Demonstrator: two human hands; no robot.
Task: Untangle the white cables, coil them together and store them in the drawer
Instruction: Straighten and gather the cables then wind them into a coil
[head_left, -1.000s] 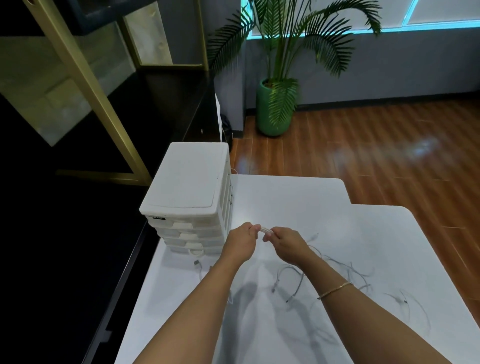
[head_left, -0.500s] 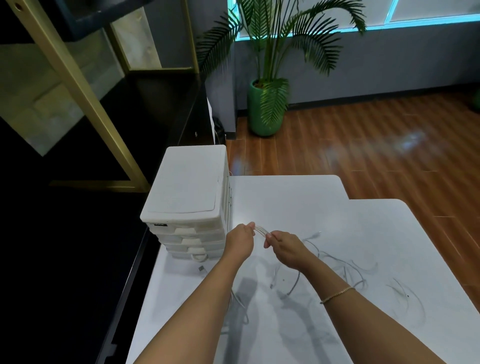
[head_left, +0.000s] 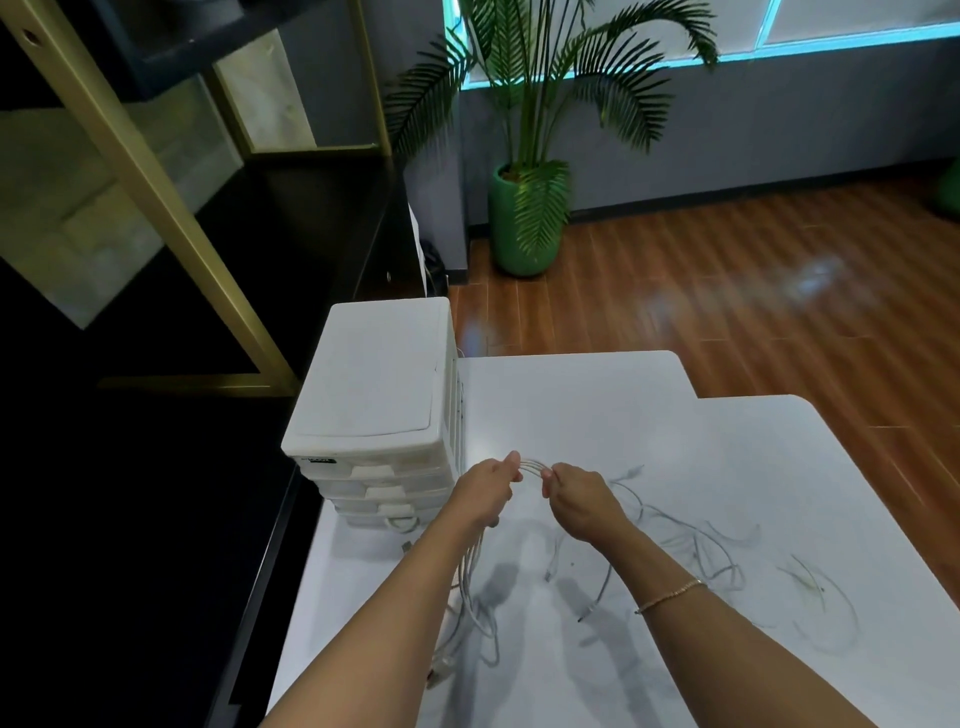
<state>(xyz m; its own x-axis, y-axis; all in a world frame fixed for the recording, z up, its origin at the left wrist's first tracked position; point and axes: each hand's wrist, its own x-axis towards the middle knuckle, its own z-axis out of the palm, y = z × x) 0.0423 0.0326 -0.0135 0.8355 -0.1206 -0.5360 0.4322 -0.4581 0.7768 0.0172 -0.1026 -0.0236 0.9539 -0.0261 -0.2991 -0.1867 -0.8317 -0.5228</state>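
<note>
Head view, frame centre: left hand (head_left: 485, 496) and right hand (head_left: 579, 499) each pinch the thin white cables (head_left: 531, 464) above the white table (head_left: 597, 415); trailing loose ends could re-knot if pulled.

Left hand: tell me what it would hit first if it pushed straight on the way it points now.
The left hand points up and away across the table, holding the cables. Straight on lies bare tabletop beside the drawer unit's right side; the way looks free, though depth is hard to judge and it might graze that unit.
</note>
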